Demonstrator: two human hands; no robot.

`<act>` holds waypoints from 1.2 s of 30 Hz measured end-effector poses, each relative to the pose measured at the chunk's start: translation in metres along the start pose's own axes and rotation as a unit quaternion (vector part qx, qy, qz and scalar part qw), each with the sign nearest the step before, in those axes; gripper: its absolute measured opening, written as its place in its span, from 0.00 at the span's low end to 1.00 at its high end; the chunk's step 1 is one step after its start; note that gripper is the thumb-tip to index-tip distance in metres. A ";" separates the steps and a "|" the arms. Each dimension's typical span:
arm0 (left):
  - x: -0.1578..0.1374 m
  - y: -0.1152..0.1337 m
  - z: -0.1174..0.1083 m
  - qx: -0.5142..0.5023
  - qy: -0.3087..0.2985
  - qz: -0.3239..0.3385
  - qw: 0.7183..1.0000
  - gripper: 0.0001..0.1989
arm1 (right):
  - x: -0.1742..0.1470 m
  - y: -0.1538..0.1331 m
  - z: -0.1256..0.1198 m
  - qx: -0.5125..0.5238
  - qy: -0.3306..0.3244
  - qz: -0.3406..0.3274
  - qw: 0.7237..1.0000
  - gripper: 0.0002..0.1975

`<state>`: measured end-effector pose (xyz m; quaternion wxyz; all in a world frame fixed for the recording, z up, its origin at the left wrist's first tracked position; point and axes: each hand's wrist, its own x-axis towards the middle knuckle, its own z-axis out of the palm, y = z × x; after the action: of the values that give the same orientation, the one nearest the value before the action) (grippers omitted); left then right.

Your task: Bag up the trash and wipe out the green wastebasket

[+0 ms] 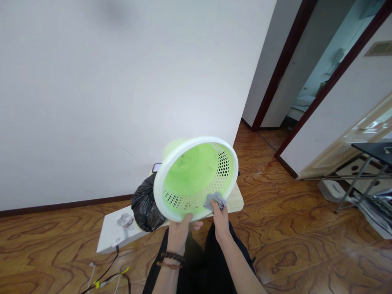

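Observation:
A green plastic basket [196,169] with a white rim and rows of holes is tilted so its mouth faces me. My left hand [180,230] grips the near rim, thumb on the inside and fingers underneath. Bunched in my right hand [219,216] is a grey cloth [214,200], pressed against the inner wall near the rim at lower right. The fingers are closed around the cloth and partly hidden by it.
Left of the basket, a black plastic bag [147,206] rests by a white board [110,230] bearing a small clear wrapper [125,220]. A phone [157,167] lies behind. Cables [107,279] trail on the floor at lower left. A folding table [375,151] stands at right.

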<state>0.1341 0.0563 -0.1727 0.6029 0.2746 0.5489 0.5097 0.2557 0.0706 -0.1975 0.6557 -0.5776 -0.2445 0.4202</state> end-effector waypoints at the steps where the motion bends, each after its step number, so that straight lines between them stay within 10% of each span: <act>1: -0.001 0.001 0.000 -0.001 0.003 -0.001 1.000 0.16 | -0.001 -0.001 0.000 -0.001 -0.001 0.002 1.000 0.24; 36: 0.049 -0.010 0.007 0.054 -0.056 0.016 0.997 0.10 | 0.018 0.007 0.016 0.073 0.011 0.057 0.996 0.22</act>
<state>0.1375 0.0993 -0.1988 0.6088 0.3442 0.5364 0.4724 0.2504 0.0943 -0.2033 0.6739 -0.5461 -0.1727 0.4666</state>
